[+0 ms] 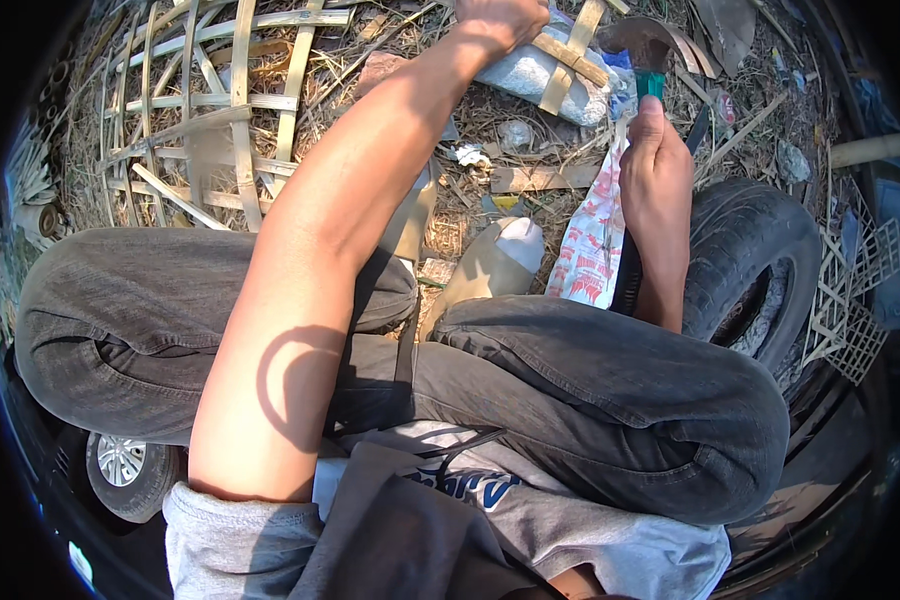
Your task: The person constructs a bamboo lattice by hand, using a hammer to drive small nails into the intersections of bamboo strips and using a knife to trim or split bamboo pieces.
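Observation:
My right hand [660, 165] is wrapped around the green handle [650, 84] of a sickle, thumb along the grip. Its brown curved blade [642, 42] points away from me and bends over to the right. At the top edge, my left hand [500, 18] is closed on the end of a split bamboo strip [572, 60]; its fingertips are partly cut off. Another bamboo strip [560, 92] crosses that one over a pale grey stone [540, 82]. A red and white printed plastic strip [592, 240] hangs or lies just left of my right wrist.
At the far left stands an open lattice of woven bamboo strips [240, 110]. A black tyre [760, 260] lies to the right, with pale broken plastic mesh [860, 290] beside it. My bent knees and foot [520, 245] are close below; straw and scraps litter the ground.

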Demonstrator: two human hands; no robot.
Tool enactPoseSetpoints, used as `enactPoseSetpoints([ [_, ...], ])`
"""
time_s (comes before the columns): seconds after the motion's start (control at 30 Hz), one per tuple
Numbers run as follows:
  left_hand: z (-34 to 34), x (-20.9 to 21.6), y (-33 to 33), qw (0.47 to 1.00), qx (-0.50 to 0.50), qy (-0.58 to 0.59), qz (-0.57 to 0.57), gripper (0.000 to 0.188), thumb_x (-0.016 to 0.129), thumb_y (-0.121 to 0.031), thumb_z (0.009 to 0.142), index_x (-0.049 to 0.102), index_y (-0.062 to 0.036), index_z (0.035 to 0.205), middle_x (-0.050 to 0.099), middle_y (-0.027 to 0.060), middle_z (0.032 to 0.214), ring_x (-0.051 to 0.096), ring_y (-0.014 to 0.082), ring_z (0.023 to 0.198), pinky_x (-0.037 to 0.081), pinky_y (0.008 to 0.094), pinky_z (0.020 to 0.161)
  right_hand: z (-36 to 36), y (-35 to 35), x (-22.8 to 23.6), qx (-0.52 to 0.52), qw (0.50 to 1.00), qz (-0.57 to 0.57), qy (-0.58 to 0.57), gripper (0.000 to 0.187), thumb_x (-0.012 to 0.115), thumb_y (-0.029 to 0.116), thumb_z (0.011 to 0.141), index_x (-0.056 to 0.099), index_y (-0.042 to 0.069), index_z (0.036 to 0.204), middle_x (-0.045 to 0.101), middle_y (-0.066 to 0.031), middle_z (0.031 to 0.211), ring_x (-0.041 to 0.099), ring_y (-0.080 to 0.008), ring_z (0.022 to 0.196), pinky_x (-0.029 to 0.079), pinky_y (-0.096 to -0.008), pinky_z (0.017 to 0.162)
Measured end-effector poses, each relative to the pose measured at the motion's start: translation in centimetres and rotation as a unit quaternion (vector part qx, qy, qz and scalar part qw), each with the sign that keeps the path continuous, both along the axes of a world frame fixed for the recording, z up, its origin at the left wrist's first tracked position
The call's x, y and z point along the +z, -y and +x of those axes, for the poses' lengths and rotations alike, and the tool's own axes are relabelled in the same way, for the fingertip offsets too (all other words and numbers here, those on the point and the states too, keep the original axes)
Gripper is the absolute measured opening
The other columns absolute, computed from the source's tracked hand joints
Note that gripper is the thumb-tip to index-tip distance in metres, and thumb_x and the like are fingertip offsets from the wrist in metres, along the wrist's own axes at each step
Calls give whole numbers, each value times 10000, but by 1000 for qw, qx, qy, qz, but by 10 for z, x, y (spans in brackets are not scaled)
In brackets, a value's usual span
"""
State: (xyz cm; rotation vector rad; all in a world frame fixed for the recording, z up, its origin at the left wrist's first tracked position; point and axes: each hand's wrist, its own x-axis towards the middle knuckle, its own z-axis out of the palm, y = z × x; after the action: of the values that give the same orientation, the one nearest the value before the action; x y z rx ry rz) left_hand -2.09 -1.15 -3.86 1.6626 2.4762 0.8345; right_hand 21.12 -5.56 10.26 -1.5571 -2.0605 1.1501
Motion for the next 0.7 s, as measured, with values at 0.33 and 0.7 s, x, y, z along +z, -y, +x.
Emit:
enactPoseSetpoints([
  [0.33,-5,19,-3,993,22,74,-87,291,635,-310,858,775,-57,823,739,221,824,732,396,794,577,490,737,-16,13,22,50,994,88,29,471,429,366,1121,561,-30,902,576,-232,615,574,-429,533,418,-490,535],
  [0.7,-8,19,4,984,27,82,-156,297,652,-333,860,786,-68,844,751,204,852,744,379,823,590,466,753,-17,13,35,-12,991,88,-100,497,415,408,1129,537,-3,878,445,30,662,381,-46,572,308,-280,500],
])
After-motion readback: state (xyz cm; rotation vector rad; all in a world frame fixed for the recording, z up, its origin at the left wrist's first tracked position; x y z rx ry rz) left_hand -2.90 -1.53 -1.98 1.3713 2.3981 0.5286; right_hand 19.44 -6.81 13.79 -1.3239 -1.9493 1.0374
